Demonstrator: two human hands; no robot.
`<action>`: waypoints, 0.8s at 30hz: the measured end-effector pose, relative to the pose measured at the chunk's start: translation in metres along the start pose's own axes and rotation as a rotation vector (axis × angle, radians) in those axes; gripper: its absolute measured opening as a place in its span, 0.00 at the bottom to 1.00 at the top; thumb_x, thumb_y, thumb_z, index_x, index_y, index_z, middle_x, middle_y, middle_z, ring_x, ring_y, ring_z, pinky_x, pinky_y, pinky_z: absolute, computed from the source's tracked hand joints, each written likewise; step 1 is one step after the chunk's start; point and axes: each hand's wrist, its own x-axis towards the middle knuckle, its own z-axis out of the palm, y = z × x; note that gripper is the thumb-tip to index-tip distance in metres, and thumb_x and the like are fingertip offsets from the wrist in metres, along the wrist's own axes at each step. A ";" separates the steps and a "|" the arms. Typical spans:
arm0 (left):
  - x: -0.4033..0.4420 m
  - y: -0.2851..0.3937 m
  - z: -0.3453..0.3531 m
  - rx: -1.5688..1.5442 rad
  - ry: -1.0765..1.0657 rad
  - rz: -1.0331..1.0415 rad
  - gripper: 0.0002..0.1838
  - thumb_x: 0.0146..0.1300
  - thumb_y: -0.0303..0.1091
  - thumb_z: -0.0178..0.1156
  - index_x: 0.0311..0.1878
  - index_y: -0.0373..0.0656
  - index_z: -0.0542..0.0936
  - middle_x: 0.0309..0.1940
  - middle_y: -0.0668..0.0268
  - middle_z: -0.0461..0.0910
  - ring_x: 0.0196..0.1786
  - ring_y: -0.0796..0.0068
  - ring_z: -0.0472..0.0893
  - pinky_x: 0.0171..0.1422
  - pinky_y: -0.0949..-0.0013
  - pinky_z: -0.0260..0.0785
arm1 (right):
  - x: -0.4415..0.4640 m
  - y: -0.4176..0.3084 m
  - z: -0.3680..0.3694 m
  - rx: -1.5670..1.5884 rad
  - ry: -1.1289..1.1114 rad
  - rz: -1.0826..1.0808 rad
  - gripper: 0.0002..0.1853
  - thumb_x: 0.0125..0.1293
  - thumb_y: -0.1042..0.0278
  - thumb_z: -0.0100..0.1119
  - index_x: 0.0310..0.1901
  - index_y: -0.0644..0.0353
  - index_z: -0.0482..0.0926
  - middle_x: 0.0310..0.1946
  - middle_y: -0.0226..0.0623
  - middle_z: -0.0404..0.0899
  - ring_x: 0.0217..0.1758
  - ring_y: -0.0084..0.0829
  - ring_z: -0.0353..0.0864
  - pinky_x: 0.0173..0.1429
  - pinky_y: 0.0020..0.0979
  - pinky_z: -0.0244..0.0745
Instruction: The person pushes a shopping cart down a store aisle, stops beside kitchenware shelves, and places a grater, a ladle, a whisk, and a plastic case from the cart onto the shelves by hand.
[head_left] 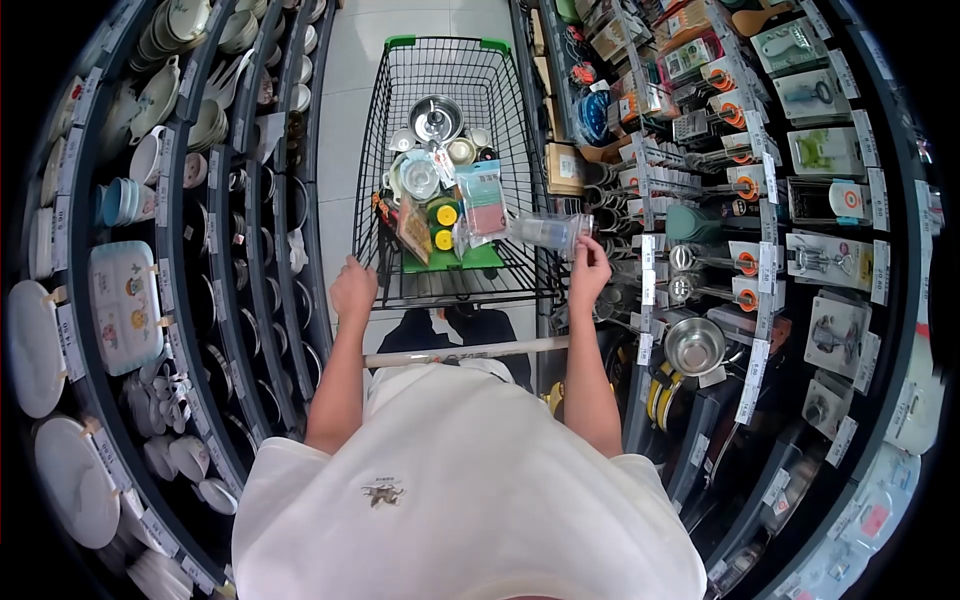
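My right hand [590, 268] pinches the end of a clear, bottle-like cylinder [545, 231], which lies sideways over the right side of the shopping cart [400, 300]. My left hand [354, 290] is curled closed beside the cart's near left corner; whatever its fingers hold is hidden. Inside the cart are a steel bowl [436, 112], a clear glass bowl [420, 177], a pink and blue packet [483, 203] and a package with yellow round parts [444, 225]. The cart's pale handle bar [470, 352] crosses in front of my body, apart from both hands.
Shelves close in on both sides of the aisle. White plates [75, 480] and a patterned tray [126, 305] stand at the left. Hanging kitchen tools, a steel pot [695, 346] and packaged utensils [825, 258] fill the right. Tiled floor [345, 130] shows beside the cart.
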 end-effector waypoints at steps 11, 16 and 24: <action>0.010 0.002 -0.011 -0.183 0.012 0.083 0.33 0.67 0.46 0.59 0.70 0.36 0.67 0.57 0.46 0.79 0.58 0.44 0.79 0.60 0.50 0.74 | 0.013 -0.103 -0.040 0.866 -0.121 0.230 0.06 0.71 0.76 0.60 0.47 0.63 0.81 0.41 0.41 0.86 0.43 0.31 0.86 0.51 0.35 0.84; 0.018 0.012 -0.004 -0.672 0.074 0.334 0.34 0.71 0.43 0.59 0.74 0.36 0.64 0.67 0.47 0.72 0.67 0.51 0.74 0.69 0.56 0.68 | 0.006 -0.112 -0.052 1.068 -0.259 0.235 0.07 0.69 0.80 0.57 0.45 0.63 0.81 0.43 0.42 0.86 0.45 0.33 0.87 0.51 0.37 0.85; -0.042 0.109 -0.134 -1.839 -1.102 0.336 0.32 0.76 0.37 0.55 0.77 0.38 0.59 0.61 0.50 0.78 0.54 0.59 0.84 0.51 0.62 0.80 | -0.014 -0.102 -0.052 1.150 -0.294 0.319 0.09 0.69 0.79 0.57 0.49 0.62 0.80 0.46 0.44 0.86 0.50 0.36 0.87 0.55 0.41 0.85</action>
